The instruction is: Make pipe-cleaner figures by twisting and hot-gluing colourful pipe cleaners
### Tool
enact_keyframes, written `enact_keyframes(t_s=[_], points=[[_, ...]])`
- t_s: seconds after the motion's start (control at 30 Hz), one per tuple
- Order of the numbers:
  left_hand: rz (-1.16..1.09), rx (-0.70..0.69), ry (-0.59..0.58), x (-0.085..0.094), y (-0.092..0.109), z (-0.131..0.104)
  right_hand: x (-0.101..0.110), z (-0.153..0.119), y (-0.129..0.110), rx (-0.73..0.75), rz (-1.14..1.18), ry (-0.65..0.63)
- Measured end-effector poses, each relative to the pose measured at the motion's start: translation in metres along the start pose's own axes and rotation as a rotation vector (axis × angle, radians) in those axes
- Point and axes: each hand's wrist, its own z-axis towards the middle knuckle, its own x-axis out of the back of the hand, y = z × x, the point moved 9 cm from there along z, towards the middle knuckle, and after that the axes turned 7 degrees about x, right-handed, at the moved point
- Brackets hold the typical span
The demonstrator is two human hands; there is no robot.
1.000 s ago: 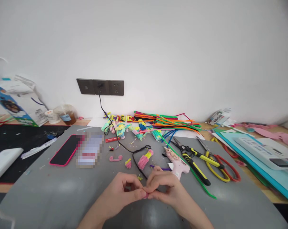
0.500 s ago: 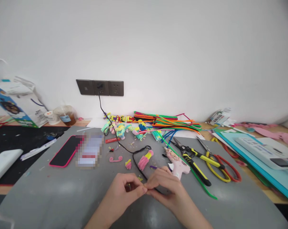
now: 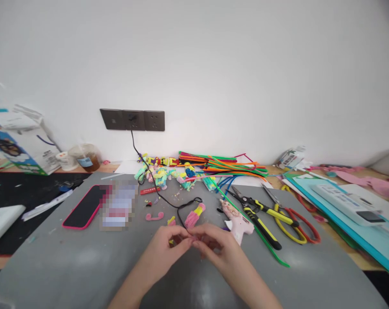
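My left hand (image 3: 166, 250) and my right hand (image 3: 217, 247) meet fingertip to fingertip low in the middle of the grey mat (image 3: 68, 266). Together they pinch a small pink piece (image 3: 192, 240), mostly hidden by the fingers. Just beyond the fingers lies a pink and yellow tassel (image 3: 194, 215) beside a black cable (image 3: 158, 195). A pink glue gun (image 3: 237, 220) lies right of my right hand.
A phone in a pink case (image 3: 81, 207) lies at left. Yellow-handled pliers (image 3: 261, 223) and scissors (image 3: 292, 214) lie at right. Coloured pipe cleaners (image 3: 226, 165) are piled by the wall. A carton (image 3: 17, 141) and jar (image 3: 86, 156) stand far left.
Both hands have moved a little away from me, toward the tassel, still pinched together. The view has shifted slightly.
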Motion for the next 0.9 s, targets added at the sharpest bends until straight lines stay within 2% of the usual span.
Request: enact_keyframes(t_s=[0.1, 0.27, 0.33, 0.43, 0.6, 0.77, 0.9], points=[[0.077, -0.013, 0.022, 0.0, 0.006, 0.007, 0.011, 0.0, 0.013, -0.075, 0.048, 0.039], [0.53, -0.145, 0.4, 0.019, 0.028, 0.026, 0.069, -0.003, 0.006, 0.008, -0.126, 0.286], [0.575, -0.138, 0.424, 0.016, 0.027, 0.038, 0.086, -0.006, 0.008, -0.008, -0.158, 0.361], [0.507, -0.109, 0.4, 0.014, 0.021, 0.052, 0.099, -0.01, 0.016, -0.075, -0.152, 0.398], [0.266, -0.101, 0.321, 0.022, 0.017, 0.05, 0.098, -0.004, 0.024, -0.111, -0.245, 0.328], [-0.076, -0.047, 0.219, 0.031, 0.004, 0.041, 0.069, 0.024, 0.034, -0.111, -0.35, 0.161], [-0.292, -0.015, 0.188, 0.029, -0.006, 0.037, 0.053, 0.043, 0.042, -0.117, -0.391, 0.131]])
